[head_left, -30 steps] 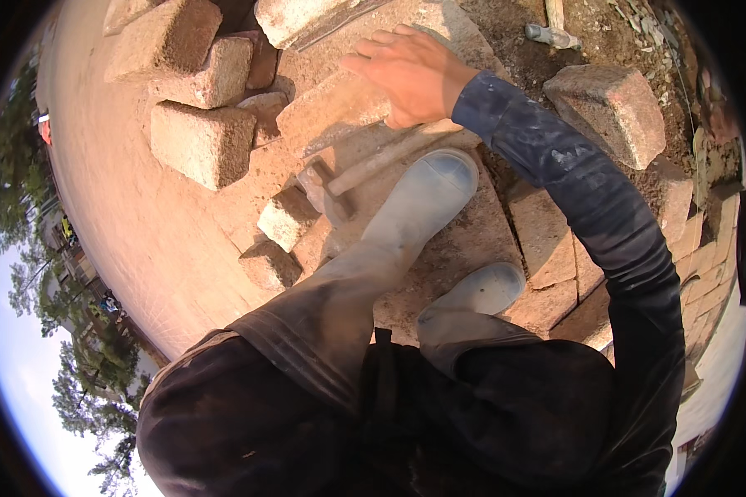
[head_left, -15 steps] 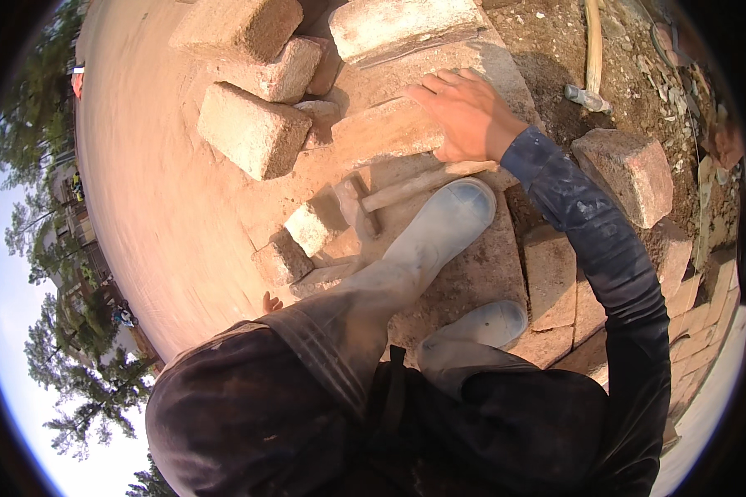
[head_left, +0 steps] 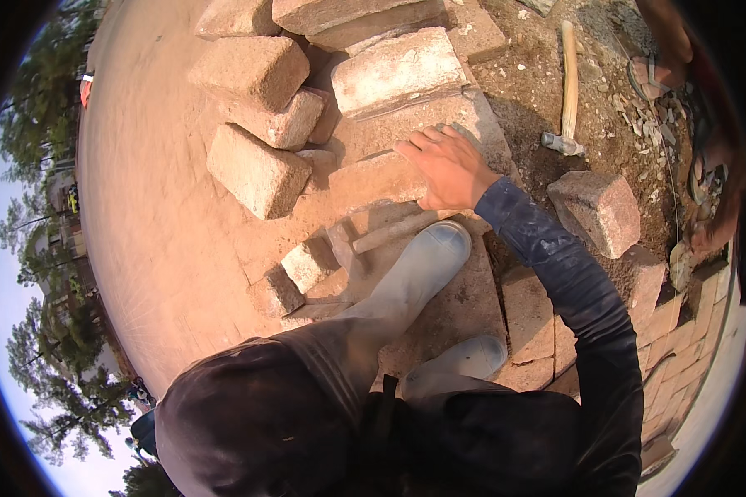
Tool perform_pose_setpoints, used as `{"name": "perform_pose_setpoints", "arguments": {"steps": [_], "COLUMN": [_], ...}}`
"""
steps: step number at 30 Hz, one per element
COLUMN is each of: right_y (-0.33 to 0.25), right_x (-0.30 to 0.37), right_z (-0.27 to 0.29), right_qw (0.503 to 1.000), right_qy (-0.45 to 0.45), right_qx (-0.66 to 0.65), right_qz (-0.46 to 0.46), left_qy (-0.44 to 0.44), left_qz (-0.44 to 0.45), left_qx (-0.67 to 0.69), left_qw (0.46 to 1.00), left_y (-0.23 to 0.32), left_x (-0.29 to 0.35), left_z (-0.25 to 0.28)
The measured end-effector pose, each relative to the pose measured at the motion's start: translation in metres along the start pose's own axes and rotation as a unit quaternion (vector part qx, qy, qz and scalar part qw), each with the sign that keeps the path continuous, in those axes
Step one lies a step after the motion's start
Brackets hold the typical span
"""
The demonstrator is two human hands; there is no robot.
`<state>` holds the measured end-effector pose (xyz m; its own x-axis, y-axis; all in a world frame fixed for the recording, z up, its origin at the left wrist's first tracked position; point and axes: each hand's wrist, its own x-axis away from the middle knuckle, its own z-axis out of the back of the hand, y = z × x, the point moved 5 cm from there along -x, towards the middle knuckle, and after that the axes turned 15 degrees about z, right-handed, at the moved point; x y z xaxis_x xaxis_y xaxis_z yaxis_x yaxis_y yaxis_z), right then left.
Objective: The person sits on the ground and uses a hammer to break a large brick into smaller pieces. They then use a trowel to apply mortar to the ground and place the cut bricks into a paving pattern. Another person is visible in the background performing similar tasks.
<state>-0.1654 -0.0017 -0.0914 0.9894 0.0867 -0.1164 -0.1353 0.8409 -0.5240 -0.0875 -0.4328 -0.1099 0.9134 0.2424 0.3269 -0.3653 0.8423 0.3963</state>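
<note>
My right hand (head_left: 452,170) lies with its fingers stretched out on the right end of a long, dusty stone block (head_left: 365,186). The thumb is by the block's near edge. Just below this block, a wooden-handled hammer (head_left: 346,247) lies on the stones, its handle partly behind my pale boot (head_left: 431,257). Two small stone pieces (head_left: 309,263) sit left of the hammer head. Beyond my hand is a larger pale block (head_left: 398,73). No part of my left hand shows.
Several rough blocks (head_left: 259,170) are piled at the far left. Another hammer (head_left: 565,142) lies on loose soil at the right, with a squared block (head_left: 597,211) nearer me. A person's hand (head_left: 709,236) shows at the right edge, near a thin string.
The view has shifted, so the blocks appear lower. Fingertips seen beside my left knee have gone out of sight. My right hand stays on the same block.
</note>
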Motion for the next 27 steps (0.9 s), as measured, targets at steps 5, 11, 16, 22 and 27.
{"name": "perform_pose_setpoints", "arguments": {"steps": [5,11,16,22,27], "right_y": [-0.005,-0.005,-0.006,-0.012,-0.043], "right_x": [-0.001,-0.004,-0.003,0.006,0.035], "right_z": [-0.003,0.003,0.0,0.001,0.002], "right_qw": [1.0,0.999,0.999,0.997,0.992], "right_qy": [0.019,-0.035,-0.005,0.036,0.097], "right_qx": [0.018,0.007,0.031,0.054,0.065], "right_qz": [0.015,-0.005,0.012,0.033,0.045], "left_qy": [0.012,0.007,0.003,0.042,0.04], "left_qz": [0.008,-0.009,-0.034,-0.164,-0.402], "left_qx": [0.008,0.001,-0.005,0.022,0.04], "left_qw": [1.0,1.0,0.999,0.985,0.914], "left_y": [-0.005,-0.007,-0.003,0.05,0.173], "left_x": [0.002,-0.011,-0.029,-0.08,-0.09], "left_z": [0.004,0.013,0.031,0.063,0.075]}}
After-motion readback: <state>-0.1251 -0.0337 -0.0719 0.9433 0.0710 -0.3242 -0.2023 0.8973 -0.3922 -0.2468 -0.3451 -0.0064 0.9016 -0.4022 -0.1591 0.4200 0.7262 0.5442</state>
